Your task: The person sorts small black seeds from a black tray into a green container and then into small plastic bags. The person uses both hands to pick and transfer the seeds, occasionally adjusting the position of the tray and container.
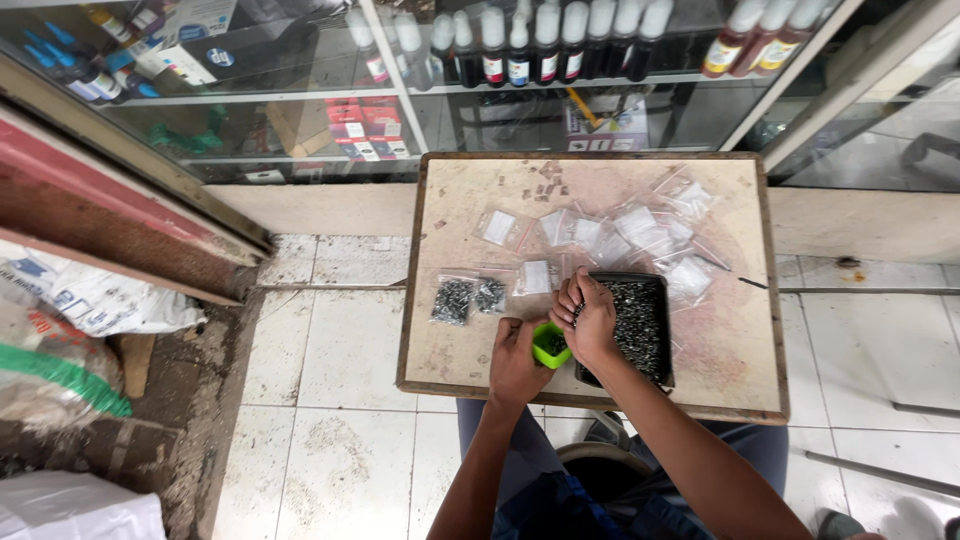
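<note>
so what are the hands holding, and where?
Left hand grips the small green cup by its side. Right hand sits above cup and black tray; whether it holds anything cannot be told.

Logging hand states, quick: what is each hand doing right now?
Left hand: closed around a small green cup.
Right hand: fingers bunched over the cup beside the black tray of small dark parts; whether it holds anything cannot be told.
</note>
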